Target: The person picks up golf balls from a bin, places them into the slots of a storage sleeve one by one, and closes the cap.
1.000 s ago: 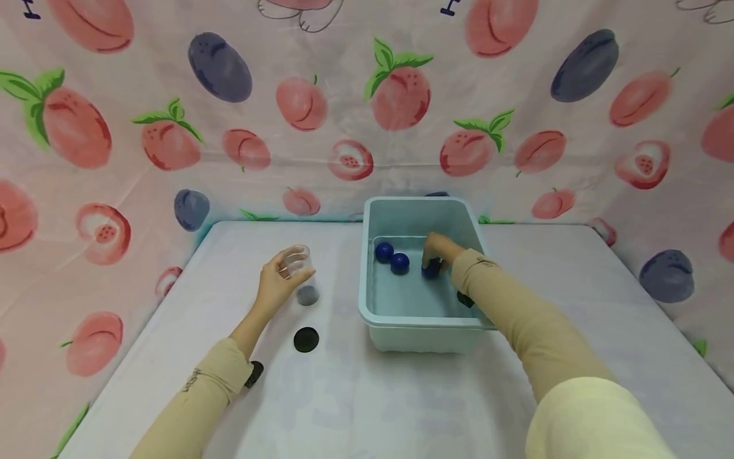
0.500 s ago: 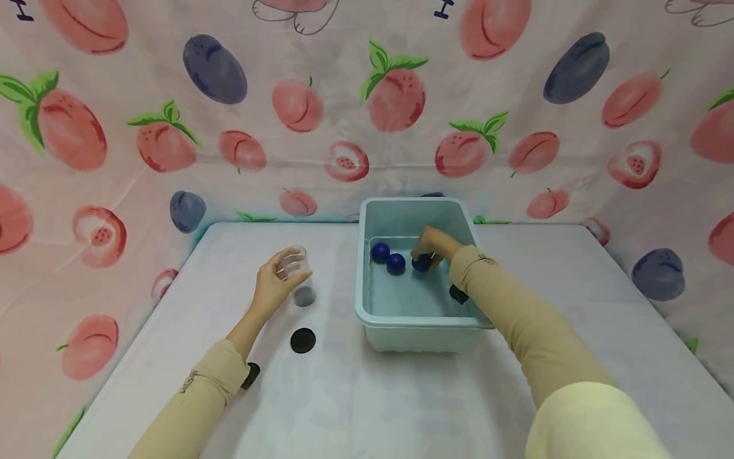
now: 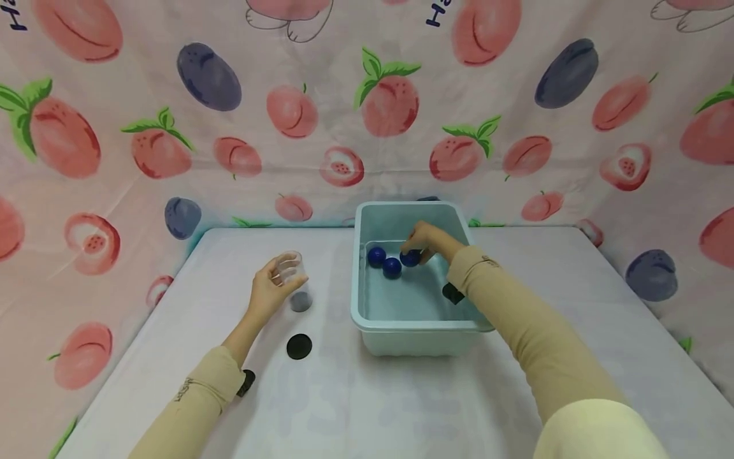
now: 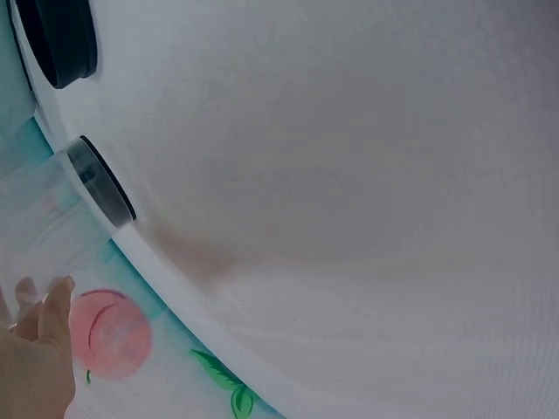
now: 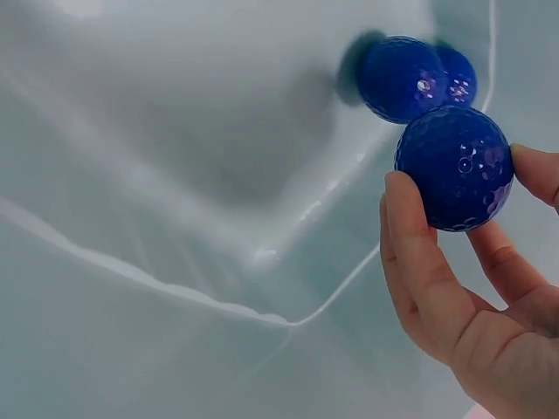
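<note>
On the left of the table, my left hand (image 3: 269,290) grips a clear plastic cylinder (image 3: 294,268) around its upper part. The cylinder stands upright, with a dark round bottom (image 4: 103,182) in the left wrist view. Inside the pale blue-green plastic bin (image 3: 421,325), my right hand (image 3: 425,241) pinches a dark blue golf ball (image 5: 456,170) between thumb and fingertips. Two more blue golf balls lie on the bin floor close by, a nearer golf ball (image 3: 392,268) and a farther golf ball (image 3: 376,257).
A round black lid (image 3: 299,346) lies on the white table (image 3: 355,408) in front of the cylinder. Behind the table hangs a fruit-printed cloth (image 3: 321,166). The bin's raised walls surround my right hand.
My right hand has shifted left inside the bin with its golf ball, toward the other two, and the ball now sits higher in view. My left hand keeps its grip on the cylinder.
</note>
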Available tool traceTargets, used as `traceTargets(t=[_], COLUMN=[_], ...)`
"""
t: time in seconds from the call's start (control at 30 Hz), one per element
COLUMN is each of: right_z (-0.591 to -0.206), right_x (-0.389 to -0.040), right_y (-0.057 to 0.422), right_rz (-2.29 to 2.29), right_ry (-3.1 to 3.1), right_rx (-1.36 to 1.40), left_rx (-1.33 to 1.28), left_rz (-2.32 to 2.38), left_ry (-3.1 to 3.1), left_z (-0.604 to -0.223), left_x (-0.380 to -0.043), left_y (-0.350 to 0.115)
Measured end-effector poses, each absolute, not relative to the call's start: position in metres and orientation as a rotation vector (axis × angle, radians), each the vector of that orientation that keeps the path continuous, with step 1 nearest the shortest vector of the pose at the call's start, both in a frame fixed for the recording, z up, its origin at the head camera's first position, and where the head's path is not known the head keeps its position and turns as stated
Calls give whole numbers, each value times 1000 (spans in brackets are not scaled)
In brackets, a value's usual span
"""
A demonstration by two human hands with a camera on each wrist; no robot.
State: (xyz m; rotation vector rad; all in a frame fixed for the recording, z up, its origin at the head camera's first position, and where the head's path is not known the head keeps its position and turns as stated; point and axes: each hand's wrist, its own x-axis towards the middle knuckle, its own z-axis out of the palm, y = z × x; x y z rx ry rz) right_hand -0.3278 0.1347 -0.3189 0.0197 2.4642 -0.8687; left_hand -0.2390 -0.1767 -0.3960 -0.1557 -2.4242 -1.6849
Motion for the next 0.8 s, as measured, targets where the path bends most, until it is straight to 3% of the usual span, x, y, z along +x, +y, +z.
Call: traceTargets(t=[0.33,0.57,0.8], right_z=[-325,-296,-293], right_x=[-354,-330,-326], right_y=[143,140,142], right_rz=[-961,-964,-995], right_ry=[2413,2450,2431], right_rx=[-68,-80,-86], left_rx=[-130,-112,-78], left_rz=[-1695,-1727,-1734], left_ry=[-2470,-2470,-2503], left_z=[-387,-399,-396], left_x=[-234,-249,-251], left_y=[-176,-182,-178])
